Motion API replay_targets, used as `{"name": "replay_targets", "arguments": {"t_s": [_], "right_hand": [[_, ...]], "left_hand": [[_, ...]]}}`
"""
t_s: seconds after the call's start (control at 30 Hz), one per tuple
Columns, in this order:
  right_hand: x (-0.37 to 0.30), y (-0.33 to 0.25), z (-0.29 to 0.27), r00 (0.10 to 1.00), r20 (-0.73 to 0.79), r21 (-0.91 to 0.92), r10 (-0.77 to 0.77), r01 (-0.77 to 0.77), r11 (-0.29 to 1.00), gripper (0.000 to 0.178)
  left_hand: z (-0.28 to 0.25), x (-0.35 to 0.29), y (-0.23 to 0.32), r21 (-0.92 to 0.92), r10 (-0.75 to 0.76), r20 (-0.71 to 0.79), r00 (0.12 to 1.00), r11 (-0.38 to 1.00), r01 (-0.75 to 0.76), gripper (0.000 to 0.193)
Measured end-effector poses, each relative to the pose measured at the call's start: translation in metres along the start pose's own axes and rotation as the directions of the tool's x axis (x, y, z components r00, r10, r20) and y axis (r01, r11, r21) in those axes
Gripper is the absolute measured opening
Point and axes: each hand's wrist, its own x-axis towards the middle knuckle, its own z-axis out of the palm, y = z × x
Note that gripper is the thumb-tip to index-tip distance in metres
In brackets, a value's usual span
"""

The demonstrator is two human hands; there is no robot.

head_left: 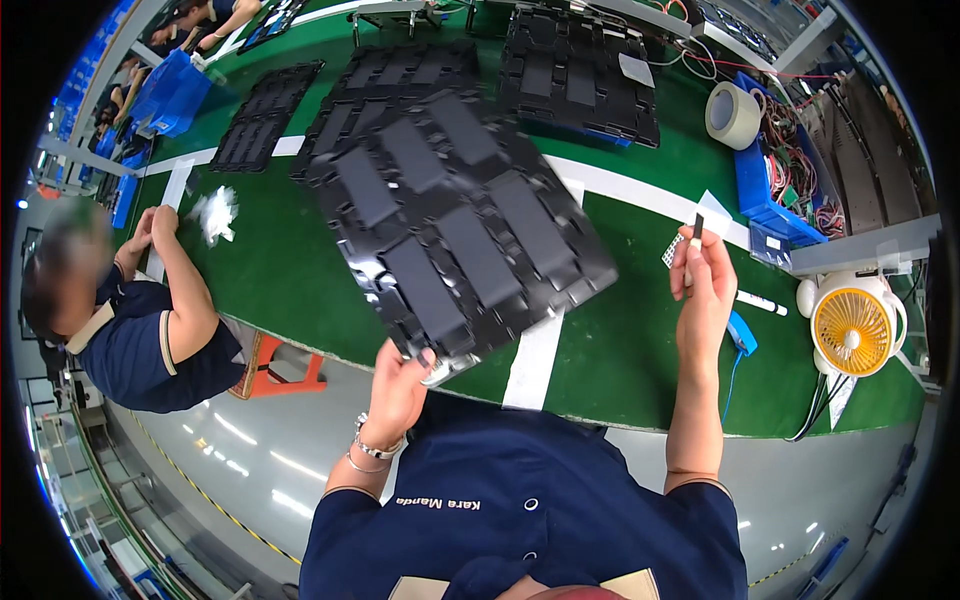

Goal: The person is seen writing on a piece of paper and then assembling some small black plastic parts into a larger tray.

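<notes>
My left hand (397, 392) grips the near-left corner of a black molded plastic tray (520, 190), its fingers closed on the rim. Raised and tilted over the bench, the tray shows several dark grey rectangular pads in its bays and looks slightly blurred. To the right of it, my right hand (706, 280) pinches a small black strip (698, 226) with a pale lower end between thumb and fingers. Next to those fingers is a small white sheet with dark marks (672, 250). A white marker pen (762, 303) and a blue wrist strap with a cord (741, 334) lie just beyond my right wrist.
More black trays (580, 75) lie along the back of the green bench (620, 380). At right are a tape roll (733, 115), a blue bin of wires (775, 200) and a yellow-white fan (852, 325). A co-worker (150, 320) sits left near crumpled white plastic (215, 215).
</notes>
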Motion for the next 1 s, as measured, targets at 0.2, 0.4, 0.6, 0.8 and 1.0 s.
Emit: {"name": "replay_targets", "arguments": {"t_s": [0.2, 0.4, 0.6, 0.8, 1.0], "right_hand": [[0.008, -0.002, -0.013, 0.995, -0.077, -0.033, -0.058, 0.055, 0.998, 0.019], [0.012, 0.006, -0.014, 0.999, -0.015, -0.047, -0.029, 0.028, 0.999, 0.018], [0.007, 0.017, -0.005, 0.989, 0.135, -0.212, 0.061, -0.031, 0.977, 0.016], [-0.002, 0.019, 0.005, 0.964, 0.216, -0.245, 0.158, -0.103, 0.964, 0.014], [-0.019, 0.009, 0.026, 0.912, 0.349, -0.283, 0.213, -0.115, 0.952, 0.02]], "left_hand": [[0.003, 0.006, 0.001, 0.262, -0.393, 0.308, 0.867, 0.911, 0.319, 0.024], [0.019, 0.018, -0.008, 0.306, -0.562, 0.436, 0.703, 0.827, 0.471, 0.023], [0.013, 0.023, 0.001, 0.74, -0.51, 0.356, 0.783, 0.666, 0.098, 0.022], [0.018, 0.047, 0.037, 0.927, -0.222, 0.373, 0.901, 0.128, -0.353, 0.014], [0.061, 0.089, 0.031, 0.759, -0.247, 0.483, 0.84, 0.597, -0.261, 0.013]]}}
